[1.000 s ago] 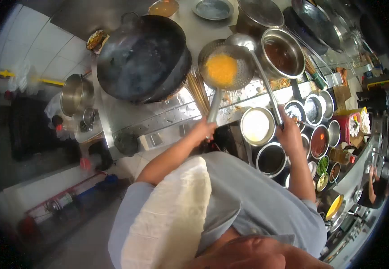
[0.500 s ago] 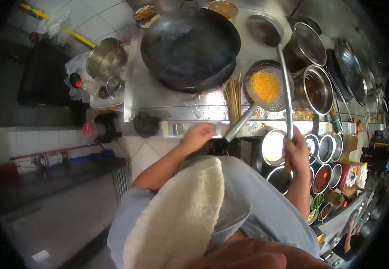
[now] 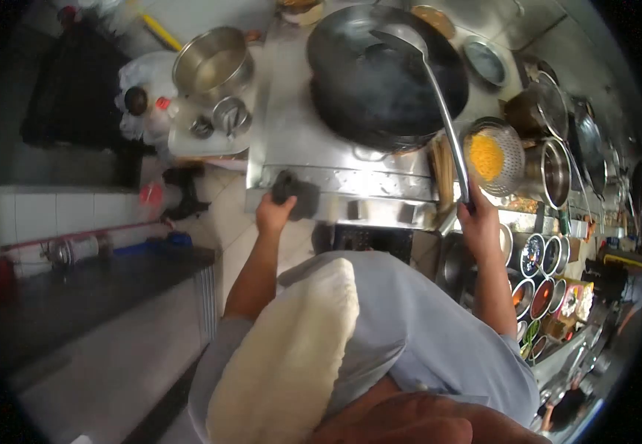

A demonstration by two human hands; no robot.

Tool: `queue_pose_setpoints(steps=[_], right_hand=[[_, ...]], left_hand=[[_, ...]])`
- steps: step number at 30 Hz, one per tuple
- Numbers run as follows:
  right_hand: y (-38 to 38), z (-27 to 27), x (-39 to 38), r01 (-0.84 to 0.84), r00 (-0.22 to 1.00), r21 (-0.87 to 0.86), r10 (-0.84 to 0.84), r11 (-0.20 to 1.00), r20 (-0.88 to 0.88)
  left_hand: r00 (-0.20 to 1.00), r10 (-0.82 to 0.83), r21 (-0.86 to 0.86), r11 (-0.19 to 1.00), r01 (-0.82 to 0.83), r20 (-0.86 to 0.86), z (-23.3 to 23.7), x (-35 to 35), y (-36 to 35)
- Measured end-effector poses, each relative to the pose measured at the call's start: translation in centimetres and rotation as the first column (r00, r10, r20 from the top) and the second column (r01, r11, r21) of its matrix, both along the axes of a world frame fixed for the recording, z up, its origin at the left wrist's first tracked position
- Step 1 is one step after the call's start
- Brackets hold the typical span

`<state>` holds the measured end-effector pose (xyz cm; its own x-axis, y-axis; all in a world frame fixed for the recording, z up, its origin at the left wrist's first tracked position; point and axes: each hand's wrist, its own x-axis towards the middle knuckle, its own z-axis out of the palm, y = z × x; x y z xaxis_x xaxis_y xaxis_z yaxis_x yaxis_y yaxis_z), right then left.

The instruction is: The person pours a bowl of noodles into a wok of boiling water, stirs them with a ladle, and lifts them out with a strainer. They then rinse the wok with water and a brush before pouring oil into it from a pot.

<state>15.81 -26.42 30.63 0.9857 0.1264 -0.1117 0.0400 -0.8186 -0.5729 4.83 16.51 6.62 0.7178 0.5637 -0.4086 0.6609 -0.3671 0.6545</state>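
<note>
A long-handled ladle (image 3: 445, 111) is gripped near the end of its handle by my right hand (image 3: 478, 218), its bowl over the large black wok (image 3: 380, 81) on the steel stove. My left hand (image 3: 276, 211) is closed on a dark cloth (image 3: 296, 195) at the stove's front edge. Just right of the ladle handle, a perforated strainer (image 3: 509, 159) holds orange-yellow shreds (image 3: 486, 157). A bundle of thin sticks (image 3: 443, 166) lies between wok and strainer, partly behind the handle.
Metal pots (image 3: 555, 174) stand right of the strainer, with several ingredient bowls (image 3: 543, 296) below them. At the left are a steel pot (image 3: 213, 63) and a white tray (image 3: 206, 144). A dark counter (image 3: 99, 288) runs along the lower left.
The view has shifted left. My left hand has moved left and taken hold of the dark cloth. The ladle's bowl has come from right of the wok to over it.
</note>
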Motion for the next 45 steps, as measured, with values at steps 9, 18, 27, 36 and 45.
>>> queue_pose_setpoints(steps=[9, 18, 27, 36, 45], right_hand=[[16.0, -6.9, -3.8, -0.447, 0.891, 0.041, 0.449, 0.894, -0.069], [23.5, -12.2, -2.2, -0.446, 0.882, 0.062, 0.427, 0.893, 0.199], [25.0, -2.9, 3.7, -0.409, 0.825, 0.47, 0.538, 0.782, -0.177], [23.2, 0.8, 5.7, -0.078, 0.941, 0.667, 0.275, 0.741, -0.196], [20.1, 11.2, 6.8, -0.469, 0.883, 0.197, 0.462, 0.861, 0.082]], left_hand=[[0.842, 0.177, -0.31, 0.951, -0.012, 0.509, 2.0, -2.2, 1.2], [0.715, 0.549, -0.829, 0.553, 0.077, 0.433, 14.9, -2.7, 3.7], [0.734, 0.512, -0.887, 0.367, 0.282, 0.445, 15.0, 2.1, 0.4], [0.773, 0.189, -0.731, 0.515, 0.447, 0.606, 15.8, 4.5, 0.3], [0.631, -0.312, -0.12, 0.829, 0.546, 0.71, 18.6, 6.9, 3.8]])
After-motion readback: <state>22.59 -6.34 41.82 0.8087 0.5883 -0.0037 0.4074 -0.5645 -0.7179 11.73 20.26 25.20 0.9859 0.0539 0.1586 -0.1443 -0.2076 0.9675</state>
